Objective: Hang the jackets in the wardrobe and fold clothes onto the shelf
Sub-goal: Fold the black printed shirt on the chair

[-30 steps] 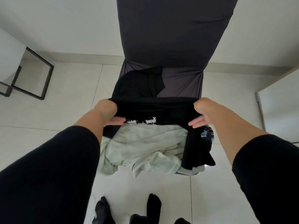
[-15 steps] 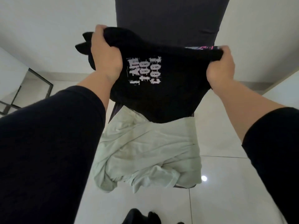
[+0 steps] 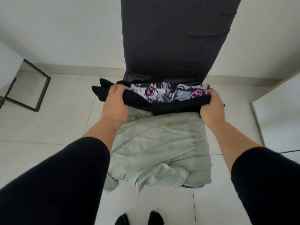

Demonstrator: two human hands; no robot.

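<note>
Black printed T-shirt stretched flat across the rear of the seat, just in front of the chair back, pink-and-white graphic facing up. Gripped at its 9 o'clock end by the left hand, fingers curled over the bunched fabric; gripped at its 3 o'clock end by the right hand in the same way. Hands well apart, each clamped on the shirt. At 6 o'clock from the shirt, touching its lower edge, a crumpled pale green garment spread over the seat. At 12 o'clock, the dark-covered chair back. Far out at 9 o'clock, a black metal frame on the tiled floor.
</note>
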